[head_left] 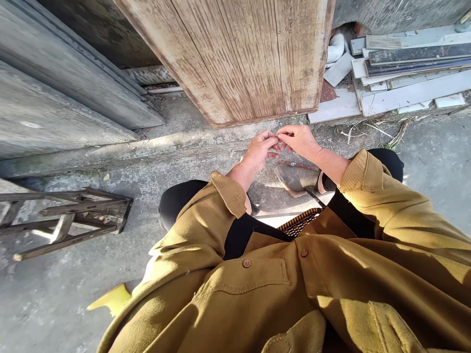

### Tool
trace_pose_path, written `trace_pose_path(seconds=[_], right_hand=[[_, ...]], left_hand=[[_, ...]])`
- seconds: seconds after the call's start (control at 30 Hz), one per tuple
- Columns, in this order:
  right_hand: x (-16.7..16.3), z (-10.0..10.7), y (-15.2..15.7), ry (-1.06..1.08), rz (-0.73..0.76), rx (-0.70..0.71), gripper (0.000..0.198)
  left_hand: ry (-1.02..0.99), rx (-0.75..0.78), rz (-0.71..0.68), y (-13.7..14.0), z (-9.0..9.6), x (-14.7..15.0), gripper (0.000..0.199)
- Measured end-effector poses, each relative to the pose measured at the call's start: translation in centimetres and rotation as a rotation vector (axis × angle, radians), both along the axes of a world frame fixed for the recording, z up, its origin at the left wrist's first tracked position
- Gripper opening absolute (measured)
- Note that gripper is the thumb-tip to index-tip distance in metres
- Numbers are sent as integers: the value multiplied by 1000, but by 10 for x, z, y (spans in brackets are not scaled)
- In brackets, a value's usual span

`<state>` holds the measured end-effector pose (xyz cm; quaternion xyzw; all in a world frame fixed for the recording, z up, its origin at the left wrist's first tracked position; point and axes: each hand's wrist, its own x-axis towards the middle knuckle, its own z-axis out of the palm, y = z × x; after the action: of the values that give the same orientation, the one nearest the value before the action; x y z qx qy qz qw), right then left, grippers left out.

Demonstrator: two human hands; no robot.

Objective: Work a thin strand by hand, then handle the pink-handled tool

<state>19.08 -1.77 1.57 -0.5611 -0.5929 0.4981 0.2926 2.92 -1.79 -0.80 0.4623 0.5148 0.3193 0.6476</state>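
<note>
Well off to the left of the grip there's a wooden frame (73,215) with crossbars. Then comes the left hand (258,148), its thumb and forefinger drawn inward, the other fingers curled. Its tips meet those of the right hand (300,140), so neither hand is the nearer to the spot between them. From here I can't tell whether either pinch has closed on anything; any scrap there would sit right between the fingertips, too small to show its long axis. Below that meeting point, toward the body, a curved pale piece (289,189) rests on the ground. A reddish rod (300,165) lies under the right hand, long axis running roughly left to right, nearer that hand than the left. Farther right, beyond the grip, boards (415,81) are stacked.
</note>
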Motion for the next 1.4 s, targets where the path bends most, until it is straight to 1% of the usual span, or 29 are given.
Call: trace_pose_path(seconds=[0.1, 0.2, 0.27, 0.33, 0.4, 0.47, 0.57, 0.67, 0.8, 0.9, 1.0, 1.17, 1.23, 1.3, 1.4], right_hand=[[-1, -2, 2, 87, -45, -60, 13], [-3, -1, 4, 160, -99, -132, 11], [-5, 1, 5, 207, -166, -214, 10], [-6, 3, 6, 236, -228, -291, 14], [-6, 5, 7, 245, -238, -317, 17], [-5, 5, 6, 251, -206, -292, 13], [-2, 3, 5, 239, -127, -217, 10], [0, -1, 5, 196, -47, -155, 8], [0, -4, 6, 206, -66, -131, 8], [-1, -2, 6, 242, -94, -167, 11], [-3, 2, 5, 257, -137, -235, 17], [-7, 10, 5, 264, -232, -347, 24], [-7, 12, 5, 278, -262, -408, 26], [-6, 14, 7, 294, -267, -474, 26], [-2, 19, 9, 294, -233, -552, 25]], left_hand=[[7, 3, 5, -1, 1, 1, 23], [1, -5, 55, -1, 1, 3, 21], [32, 35, 105, -2, 1, 4, 18], [92, 112, 138, -2, 0, 6, 16], [132, 149, 151, -2, -1, 8, 16], [105, 108, 168, -1, -3, 8, 16], [5, 16, 195, 0, -3, 6, 13], [-65, -20, 160, 0, -2, 3, 15], [-128, -23, 137, 0, -2, 1, 17], [-127, 2, 128, 1, -4, 1, 18], [-45, 95, 126, 1, -8, 2, 16], [200, 371, 119, 1, -15, 2, 18], [316, 498, 98, 1, -17, 0, 16], [431, 659, 59, 3, -19, -3, 14], [546, 905, -56, 6, -23, -11, 11]])
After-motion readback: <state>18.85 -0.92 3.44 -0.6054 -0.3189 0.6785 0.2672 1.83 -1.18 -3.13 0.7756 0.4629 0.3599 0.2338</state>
